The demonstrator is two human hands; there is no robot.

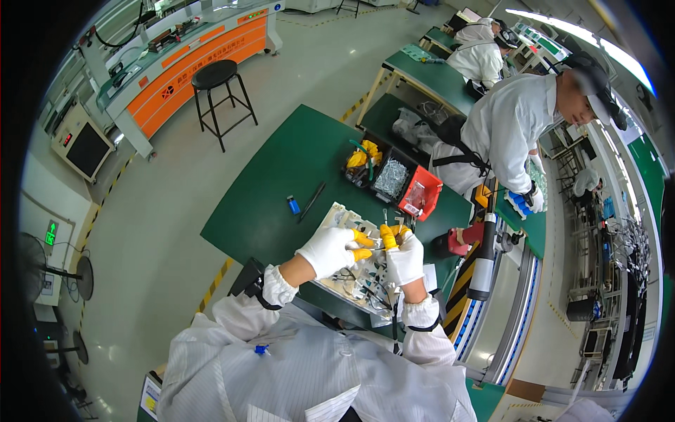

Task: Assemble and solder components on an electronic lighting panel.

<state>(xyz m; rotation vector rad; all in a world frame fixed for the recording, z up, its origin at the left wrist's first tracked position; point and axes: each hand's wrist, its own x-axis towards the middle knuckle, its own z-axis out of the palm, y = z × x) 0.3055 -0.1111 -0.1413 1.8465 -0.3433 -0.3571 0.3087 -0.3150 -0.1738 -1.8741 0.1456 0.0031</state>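
Note:
My left hand [328,253], in a white glove with yellow fingertips, is closed in a pinch above a pale tray [337,215]. Facing it, my right hand [404,260], gloved the same way, pinches too. A thin light piece seems to run between the fingertips, but it is too small to name. A short pale stick-like end shows just above my right fingers. Under both hands the tray carries several small parts and dark wires [380,299]. The gloves hide part of it.
Beyond the tray stand a black bin of yellow pieces [363,156], a bin of small metal parts [391,176] and a red bin [424,191]. A blue bottle-like object [293,205] and a black pen [312,202] lie left. A co-worker [503,126] works at right beside a rail [503,330].

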